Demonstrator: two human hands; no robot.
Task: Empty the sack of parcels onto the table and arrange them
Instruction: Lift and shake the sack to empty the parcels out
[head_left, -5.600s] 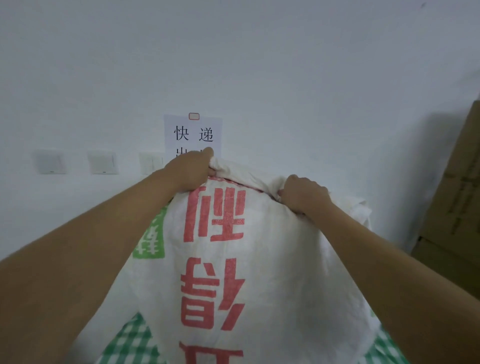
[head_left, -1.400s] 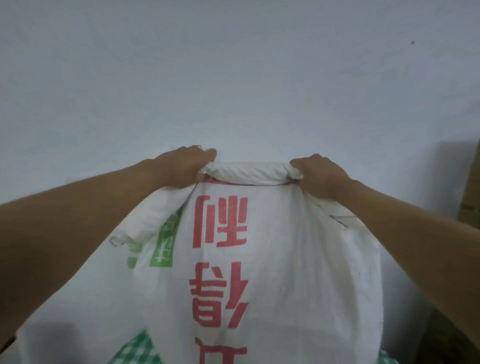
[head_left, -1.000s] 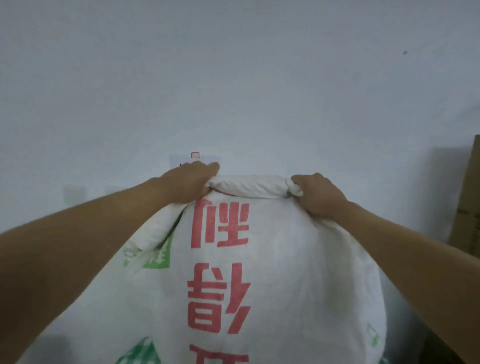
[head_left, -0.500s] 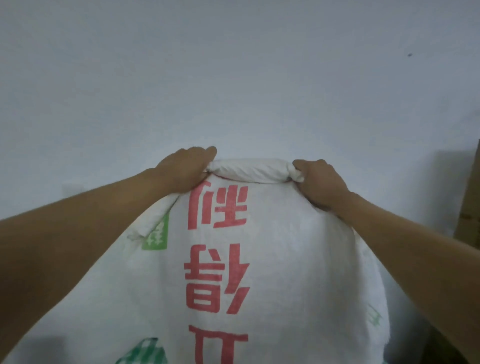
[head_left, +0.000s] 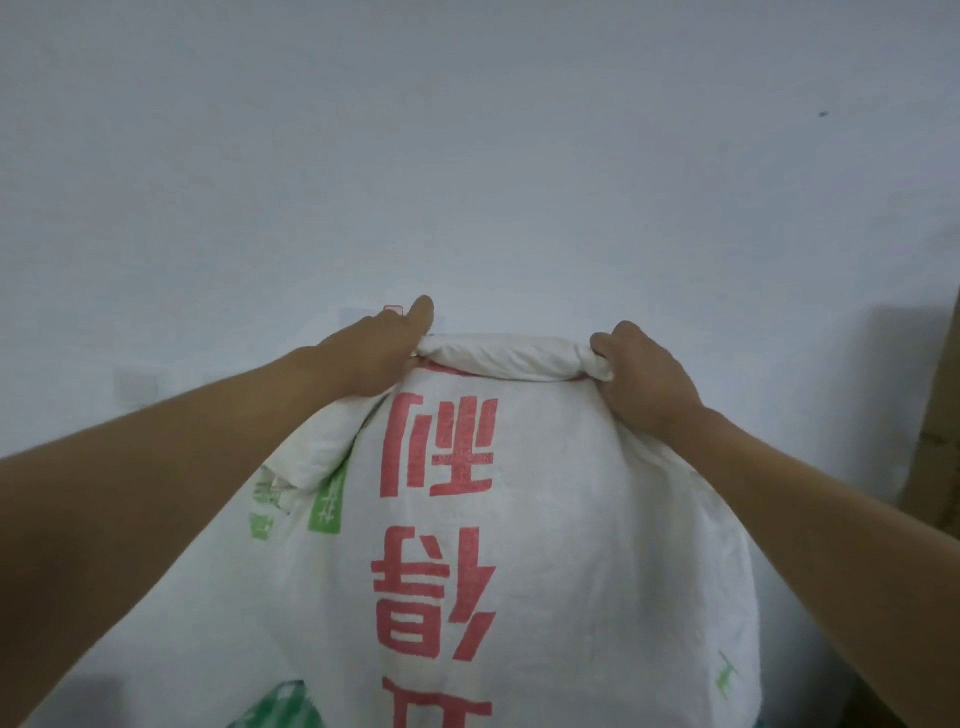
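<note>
High against the wall (head_left: 467, 156), the upended sack (head_left: 545, 519) hangs from its bunched top edge, left hand (head_left: 374, 358) and right hand (head_left: 644, 379) clenched on either end; emptying seems underway, next probably shaking downward; parcels unseen

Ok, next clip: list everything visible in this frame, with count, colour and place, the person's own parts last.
sack: one, white woven with red characters and green marks, centre, held up by its rolled top edge.
checked cloth: one patch, green and white, bottom edge, left of the red print.
wall: one, plain white, fills the background.
wall switches: at least one, white, on the wall at left, blurred.
paper notice: one, white with a small red mark, mostly hidden behind the left hand.
cardboard box: one, brown, right edge.
parcels: none visible.
left hand: gripping the sack's top left.
right hand: gripping the sack's top right.
</note>
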